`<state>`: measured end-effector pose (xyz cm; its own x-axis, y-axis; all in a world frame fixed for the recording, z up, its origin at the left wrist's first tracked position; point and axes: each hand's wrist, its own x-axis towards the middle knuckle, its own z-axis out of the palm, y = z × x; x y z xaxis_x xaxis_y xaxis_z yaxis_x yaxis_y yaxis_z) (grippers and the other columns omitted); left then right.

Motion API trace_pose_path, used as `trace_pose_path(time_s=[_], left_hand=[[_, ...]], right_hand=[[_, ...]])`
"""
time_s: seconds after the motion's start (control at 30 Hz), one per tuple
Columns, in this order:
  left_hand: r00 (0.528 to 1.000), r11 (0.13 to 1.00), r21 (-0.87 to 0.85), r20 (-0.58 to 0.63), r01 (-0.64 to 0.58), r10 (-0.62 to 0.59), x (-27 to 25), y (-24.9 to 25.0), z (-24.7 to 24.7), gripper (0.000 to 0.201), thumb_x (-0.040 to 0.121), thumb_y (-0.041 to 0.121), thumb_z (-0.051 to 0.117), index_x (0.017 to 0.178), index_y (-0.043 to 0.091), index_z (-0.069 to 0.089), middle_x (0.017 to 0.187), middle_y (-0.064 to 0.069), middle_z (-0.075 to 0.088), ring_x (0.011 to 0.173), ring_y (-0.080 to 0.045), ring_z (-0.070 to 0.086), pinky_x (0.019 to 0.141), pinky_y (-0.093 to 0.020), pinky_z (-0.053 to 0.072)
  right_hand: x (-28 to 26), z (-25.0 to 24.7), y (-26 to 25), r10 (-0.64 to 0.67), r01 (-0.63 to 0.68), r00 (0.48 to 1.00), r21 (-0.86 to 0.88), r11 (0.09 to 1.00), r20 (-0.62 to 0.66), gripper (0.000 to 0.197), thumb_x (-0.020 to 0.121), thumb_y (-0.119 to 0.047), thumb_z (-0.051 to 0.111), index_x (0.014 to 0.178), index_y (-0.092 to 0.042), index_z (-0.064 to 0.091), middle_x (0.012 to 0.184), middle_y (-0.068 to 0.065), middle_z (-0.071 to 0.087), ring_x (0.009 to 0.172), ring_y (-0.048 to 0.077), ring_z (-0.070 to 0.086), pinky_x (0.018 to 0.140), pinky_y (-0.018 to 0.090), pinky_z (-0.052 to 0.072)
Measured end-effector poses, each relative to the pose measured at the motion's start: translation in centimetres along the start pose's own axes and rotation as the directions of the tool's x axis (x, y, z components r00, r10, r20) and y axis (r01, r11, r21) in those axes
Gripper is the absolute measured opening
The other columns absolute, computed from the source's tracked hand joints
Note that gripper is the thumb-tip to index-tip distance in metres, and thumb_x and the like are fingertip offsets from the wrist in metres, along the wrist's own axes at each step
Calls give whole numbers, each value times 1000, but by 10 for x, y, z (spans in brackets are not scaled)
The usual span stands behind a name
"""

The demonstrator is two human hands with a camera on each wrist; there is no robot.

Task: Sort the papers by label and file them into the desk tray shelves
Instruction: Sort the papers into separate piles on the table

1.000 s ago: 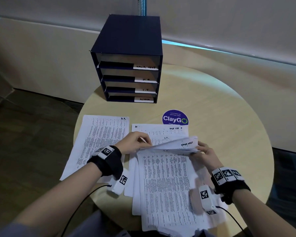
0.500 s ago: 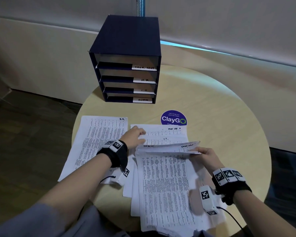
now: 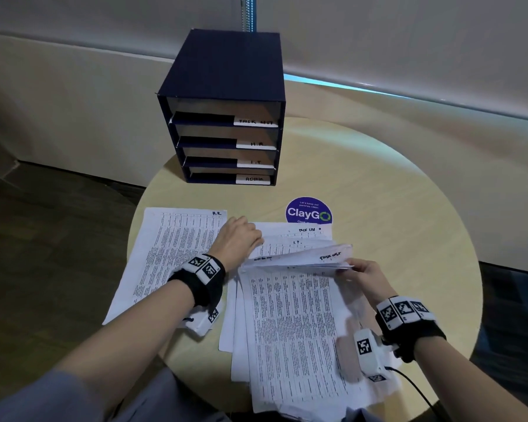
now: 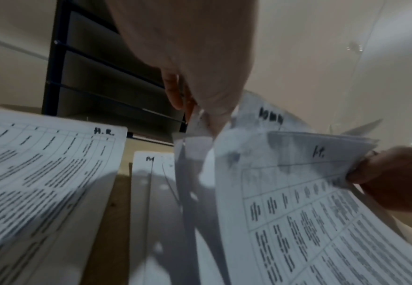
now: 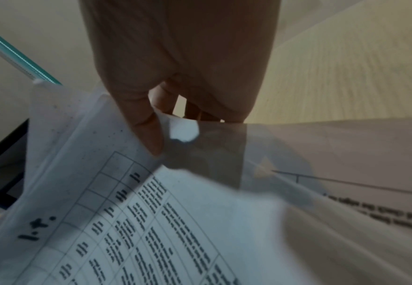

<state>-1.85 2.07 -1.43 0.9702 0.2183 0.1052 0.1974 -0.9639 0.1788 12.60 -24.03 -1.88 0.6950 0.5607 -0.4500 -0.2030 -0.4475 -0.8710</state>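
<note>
left hand [image 3: 236, 239] fingertips hidden under lifted sheets [image 3: 302, 257]; print unreadable.

A round pale wooden table [image 3: 378, 184] stands against a beige wall panel [image 3: 73, 111]. Dark wood floor [image 3: 43, 254] lies left of the table, and a thin blue-lit strip [image 3: 363, 88] runs behind it.

An office: a dark desk tray [image 3: 226, 95] with shelves labelled Task List, H.R., I.T. and Admin stands on a round wooden table [image 3: 378, 208] beside printed papers [image 3: 293, 324] and a "ClayGo" pantry sticker [image 3: 309, 210].
</note>
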Motion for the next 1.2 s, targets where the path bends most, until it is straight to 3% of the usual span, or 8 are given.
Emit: trace_pose_path(time_s=[0.13,0.27,0.47,0.63,0.77,0.93,1.07,1.2], left_hand=[[964,991,-123,-265,-46,12,2,3,-29,29,93,31,48,99,11,67,89,-5,66,78,-18,59,76,-34,52],[833,946,-322,-517,24,-198,10,-7,-97,21,98,20,46,97,5,61,77,-3,59,61,-15,52,56,-27,44],[619,710,-693,-505,126,-602,6,-74,-158,15,95,34,49,84,26,56,80,5,56,73,-8,47,66,-27,39],[705,515,-844,-274,150,-654,-16,-93,-141,17,95,29,52,78,30,55,90,6,61,78,-10,56,61,-24,49],[837,564,-786,-116,252,-535,-33,-59,-96,16,98,25,50,84,20,56,80,12,57,66,-8,48,57,-25,41],[901,623,-679,138,388,-411,-48,-7,-28,19,98,27,47,105,15,59,111,1,63,82,-14,56,77,-29,49],[898,654,-633,166,414,-407,-53,15,14,12,99,29,46,94,24,55,63,-5,54,48,-16,37,50,-27,34],[880,671,-597,136,440,-455,-47,34,27,12,100,25,45,97,18,56,55,1,48,42,-11,31,43,-21,25]], right_hand=[[-2,1,-2,-8,8,1000,-24,1000,-14,40,82,6,57,60,-23,75,59,0,64,79,23,54,77,39,43],[-10,6,-10,20,-20,1000,-57,998,-6,34,83,4,54,68,-21,72,70,9,63,77,22,55,76,38,45],[-15,12,-12,67,-62,997,-135,989,34,19,88,-11,55,82,-25,66,88,21,63,78,25,55,79,46,50],[-12,12,-11,69,-69,998,-200,977,-5,20,89,-12,52,79,-26,63,91,25,68,89,41,65,92,57,46],[-4,3,-12,72,-72,997,-176,982,-1,23,86,-5,58,69,-19,65,58,-4,67,70,18,57,70,32,45],[7,-5,2,165,-162,986,-91,983,31,12,81,-15,60,86,-9,70,84,14,72,78,27,66,79,38,52],[10,-9,5,187,-186,982,-65,980,15,34,88,-37,57,103,-8,67,85,5,68,77,18,60,73,32,47],[1,-7,0,200,-198,974,-25,980,108,48,79,-51,64,114,-19,61,110,-3,64,101,21,62,96,41,47]])
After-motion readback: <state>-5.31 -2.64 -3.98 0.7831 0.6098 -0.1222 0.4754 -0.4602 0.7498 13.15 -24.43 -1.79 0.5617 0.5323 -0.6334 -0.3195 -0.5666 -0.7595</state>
